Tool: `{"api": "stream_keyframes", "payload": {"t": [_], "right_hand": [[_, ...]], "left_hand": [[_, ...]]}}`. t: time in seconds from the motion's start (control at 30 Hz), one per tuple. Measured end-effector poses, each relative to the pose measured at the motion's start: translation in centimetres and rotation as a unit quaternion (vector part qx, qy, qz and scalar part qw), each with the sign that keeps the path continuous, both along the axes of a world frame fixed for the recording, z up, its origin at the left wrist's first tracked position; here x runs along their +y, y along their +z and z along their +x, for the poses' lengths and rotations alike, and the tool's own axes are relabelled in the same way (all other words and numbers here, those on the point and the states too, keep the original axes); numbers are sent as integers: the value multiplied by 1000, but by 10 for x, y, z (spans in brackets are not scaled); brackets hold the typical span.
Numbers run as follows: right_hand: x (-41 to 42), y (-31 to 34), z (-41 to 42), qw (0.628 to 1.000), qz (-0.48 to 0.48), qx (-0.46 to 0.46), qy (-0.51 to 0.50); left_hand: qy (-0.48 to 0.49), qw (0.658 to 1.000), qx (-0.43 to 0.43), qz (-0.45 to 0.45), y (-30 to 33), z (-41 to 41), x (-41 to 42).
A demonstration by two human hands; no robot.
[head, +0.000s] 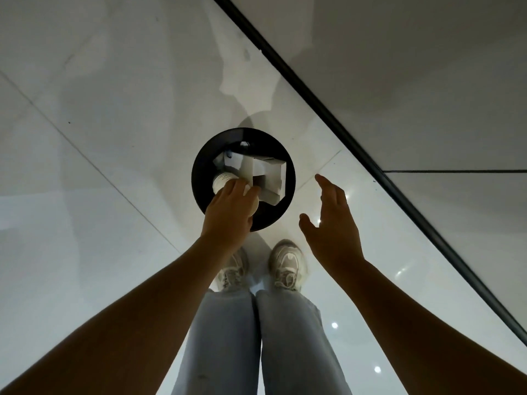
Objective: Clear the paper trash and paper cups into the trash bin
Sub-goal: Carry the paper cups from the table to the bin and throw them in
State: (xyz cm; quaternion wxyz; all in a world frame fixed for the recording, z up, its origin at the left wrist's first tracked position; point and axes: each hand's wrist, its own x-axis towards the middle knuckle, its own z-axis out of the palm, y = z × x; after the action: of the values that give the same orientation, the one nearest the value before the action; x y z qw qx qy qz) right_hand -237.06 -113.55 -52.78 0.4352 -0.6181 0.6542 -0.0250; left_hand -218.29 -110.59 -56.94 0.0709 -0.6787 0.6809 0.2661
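I look straight down at a round black trash bin [289, 178] on the floor. My left hand [228, 209] is over the bin's near left rim and grips white paper cups [224, 182], one ribbed and lying on its side. A folded white paper box [271, 178] and other paper pieces lie inside the bin. To the right of the bin, my right hand [332, 220] hovers with fingers straight and holds nothing.
The floor is glossy white tile [99, 138] with thin joints. A dark strip [328, 115] runs diagonally along the base of a grey wall [413, 67] on the right. My legs in light jeans [256, 337] and pale sneakers [286, 266] stand just behind the bin.
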Motion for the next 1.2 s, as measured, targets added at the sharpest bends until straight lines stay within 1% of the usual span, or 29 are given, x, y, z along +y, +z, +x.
{"api": "stream_keyframes", "payload": {"t": [0.13, 0.23, 0.27, 0.37, 0.47, 0.57, 0.7, 0.8, 0.87, 0.93, 1.0, 1.1, 1.2], "right_hand": [[-1, -13, -7, 1000, 2, 1, 7], [-3, -20, -8, 1000, 13, 4, 10], [-4, -21, -7, 1000, 15, 2, 13], [-4, -15, -2, 1000, 17, -2, 21], [-1, 5, 9, 999, 28, 1, 37], [4, 42, 26, 996, 35, 17, 76], [12, 117, 50, 986, 21, 47, 158], [18, 175, 67, 972, 7, 69, 224], [23, 214, 79, 956, 11, 90, 280], [31, 251, 89, 937, 5, 112, 332], [42, 285, 96, 916, -14, 120, 382], [57, 331, 105, 885, -47, 120, 446], [80, 370, 112, 850, -68, 112, 510]], "left_hand": [[-47, 998, -37, -2, -19, 4, -3], [-64, 997, -42, 25, -33, 10, -7], [-54, 997, -31, 36, -34, 12, -8], [24, 998, 34, 42, -21, 15, -11], [56, 997, 44, 17, 5, 20, -5], [70, 997, 22, 17, 45, 29, 4], [46, 999, -3, 19, 127, 43, 22], [45, 999, -23, 13, 194, 50, 41], [57, 997, -44, 20, 236, 53, 57], [88, 994, -56, 26, 276, 53, 77], [139, 988, -57, 42, 312, 48, 100], [226, 971, -51, 61, 360, 36, 135], [281, 956, -55, 71, 398, 17, 175]]}}
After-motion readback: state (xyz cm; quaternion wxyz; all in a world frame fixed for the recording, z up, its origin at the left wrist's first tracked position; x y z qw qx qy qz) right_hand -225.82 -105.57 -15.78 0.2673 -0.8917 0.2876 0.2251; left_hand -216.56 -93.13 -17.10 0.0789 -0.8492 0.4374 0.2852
